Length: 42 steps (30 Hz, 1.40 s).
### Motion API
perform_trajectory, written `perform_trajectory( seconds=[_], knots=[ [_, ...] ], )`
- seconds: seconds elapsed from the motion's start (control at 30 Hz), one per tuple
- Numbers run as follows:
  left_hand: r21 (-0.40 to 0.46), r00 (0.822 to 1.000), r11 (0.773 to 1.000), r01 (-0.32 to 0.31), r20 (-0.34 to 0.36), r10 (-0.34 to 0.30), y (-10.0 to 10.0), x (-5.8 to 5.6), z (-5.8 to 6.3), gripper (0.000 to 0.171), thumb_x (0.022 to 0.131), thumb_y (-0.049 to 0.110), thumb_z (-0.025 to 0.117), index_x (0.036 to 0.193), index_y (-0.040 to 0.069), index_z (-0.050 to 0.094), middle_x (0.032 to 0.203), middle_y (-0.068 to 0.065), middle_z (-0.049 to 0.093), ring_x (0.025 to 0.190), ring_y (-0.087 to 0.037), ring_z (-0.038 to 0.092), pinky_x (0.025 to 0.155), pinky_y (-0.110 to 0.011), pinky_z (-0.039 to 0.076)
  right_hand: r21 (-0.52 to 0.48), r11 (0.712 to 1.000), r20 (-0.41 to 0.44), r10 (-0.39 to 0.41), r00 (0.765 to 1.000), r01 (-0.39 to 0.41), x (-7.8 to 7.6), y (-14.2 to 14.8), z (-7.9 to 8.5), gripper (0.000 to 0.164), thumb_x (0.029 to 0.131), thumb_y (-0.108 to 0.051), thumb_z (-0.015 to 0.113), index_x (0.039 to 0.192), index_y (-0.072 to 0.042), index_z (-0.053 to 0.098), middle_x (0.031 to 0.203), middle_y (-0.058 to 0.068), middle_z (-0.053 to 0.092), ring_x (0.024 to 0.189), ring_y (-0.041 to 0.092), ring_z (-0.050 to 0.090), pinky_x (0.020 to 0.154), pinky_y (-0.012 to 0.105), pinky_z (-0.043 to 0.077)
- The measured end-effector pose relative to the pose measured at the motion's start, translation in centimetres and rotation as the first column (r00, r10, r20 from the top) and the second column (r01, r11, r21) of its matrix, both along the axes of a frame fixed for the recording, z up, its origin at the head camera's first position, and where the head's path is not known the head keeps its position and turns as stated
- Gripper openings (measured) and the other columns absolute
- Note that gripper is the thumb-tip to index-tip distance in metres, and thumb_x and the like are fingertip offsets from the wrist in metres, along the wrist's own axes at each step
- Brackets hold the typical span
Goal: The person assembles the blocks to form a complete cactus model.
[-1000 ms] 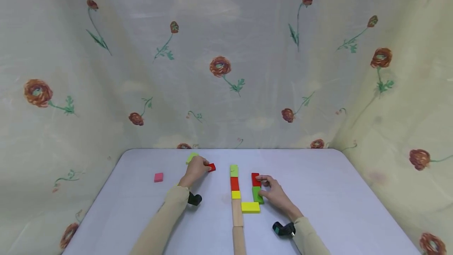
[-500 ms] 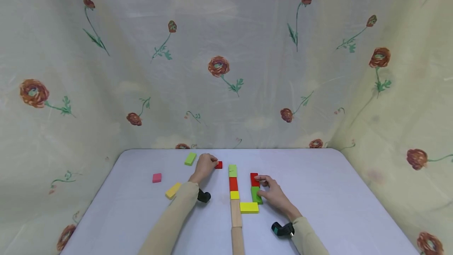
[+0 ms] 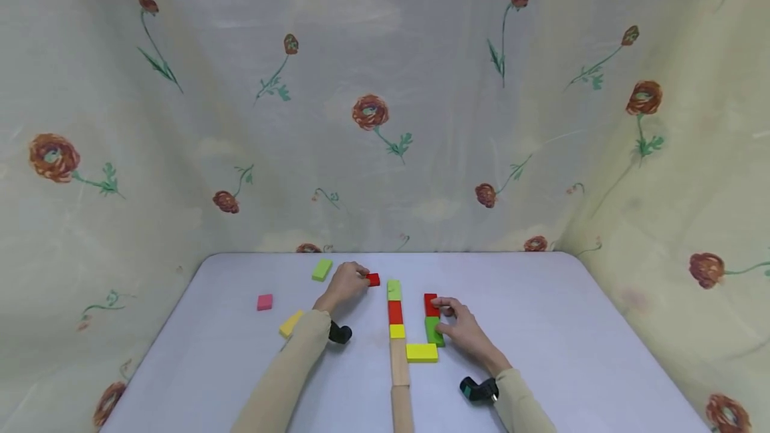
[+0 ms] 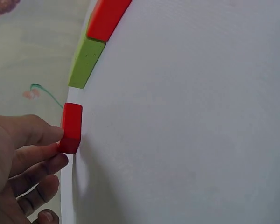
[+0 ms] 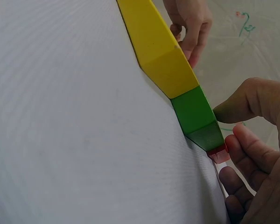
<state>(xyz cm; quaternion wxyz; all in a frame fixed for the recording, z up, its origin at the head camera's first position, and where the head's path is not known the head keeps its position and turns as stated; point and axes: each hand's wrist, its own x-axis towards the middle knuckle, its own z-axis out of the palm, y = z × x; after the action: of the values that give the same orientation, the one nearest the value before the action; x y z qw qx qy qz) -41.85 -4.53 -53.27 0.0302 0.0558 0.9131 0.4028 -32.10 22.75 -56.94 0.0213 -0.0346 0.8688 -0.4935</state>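
Observation:
My left hand [image 3: 344,284] pinches a small red block [image 4: 72,127] between thumb and fingers. The block is near the far end of a row, a small gap from its light green block [image 3: 394,290]. Below that, the row continues with a red block [image 3: 395,313], a small yellow block [image 3: 397,331] and plain wooden blocks [image 3: 400,363]. My right hand [image 3: 470,333] touches the right side of a second short line, thumb by a green block [image 3: 433,331], fingertip on a red block [image 3: 430,304]. A yellow block [image 3: 422,353] lies crosswise between the line and the row.
On the left of the white table [image 3: 198,366] lie a pink block [image 3: 265,302], a pale yellow block [image 3: 291,323] partly behind my left sleeve, and a light green block [image 3: 321,269]. A flowered curtain [image 3: 421,152] surrounds the table's back and sides.
My left hand has carried the small red block rightward, closer to the far end of the row. The right hand stays at the red and green blocks.

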Motion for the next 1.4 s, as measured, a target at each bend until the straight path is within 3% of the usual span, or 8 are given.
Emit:
perform_trajectory(
  seconds=[0.13,0.67,1.1,1.4],
  knots=[
    [-0.011,1.0,1.0,0.005,-0.013,-0.005,0.1,-0.3,-0.4,0.024,0.089,0.011,0.067,0.112,0.004,0.071,0.116,-0.012,0.065,0.108,-0.024,0.056,0.095,-0.04,0.05,0.001,1.0,0.001,0.003,1.0,-0.003,-0.1,0.2,-0.1,0.045,0.083,-0.004,0.065,0.125,-0.015,0.055,0.128,0.005,0.056,0.117,0.026,0.045,0.103,0.053,0.038],
    [0.054,0.998,0.998,0.027,-0.057,-0.024,1.5,-1.5,-1.1,0.024,0.088,0.011,0.07,0.11,0.004,0.072,0.112,-0.012,0.068,0.102,-0.024,0.058,0.093,-0.04,0.051,-0.011,1.0,-0.021,0.012,1.0,-0.012,0.0,0.2,-0.1,0.046,0.082,-0.004,0.066,0.126,-0.015,0.055,0.128,0.005,0.057,0.117,0.027,0.046,0.103,0.053,0.037],
    [0.086,1.0,0.996,0.018,-0.01,-0.017,3.0,-1.6,-0.5,0.025,0.089,0.01,0.067,0.113,0.006,0.071,0.117,-0.011,0.065,0.107,-0.025,0.054,0.097,-0.04,0.049,-0.007,1.0,0.008,-0.009,1.0,0.009,-0.2,0.1,-0.1,0.045,0.083,-0.005,0.065,0.125,-0.016,0.055,0.127,0.005,0.056,0.118,0.027,0.045,0.103,0.053,0.038],
    [0.105,1.0,0.994,-0.003,0.028,0.0,3.9,-1.6,-0.1,0.023,0.089,0.008,0.067,0.111,0.005,0.071,0.114,-0.011,0.065,0.102,-0.024,0.056,0.093,-0.039,0.051,-0.007,1.0,-0.001,-0.004,1.0,0.004,-0.1,0.2,-0.2,0.045,0.082,-0.006,0.066,0.125,-0.017,0.056,0.126,0.004,0.057,0.116,0.026,0.045,0.102,0.053,0.037]
  ],
)
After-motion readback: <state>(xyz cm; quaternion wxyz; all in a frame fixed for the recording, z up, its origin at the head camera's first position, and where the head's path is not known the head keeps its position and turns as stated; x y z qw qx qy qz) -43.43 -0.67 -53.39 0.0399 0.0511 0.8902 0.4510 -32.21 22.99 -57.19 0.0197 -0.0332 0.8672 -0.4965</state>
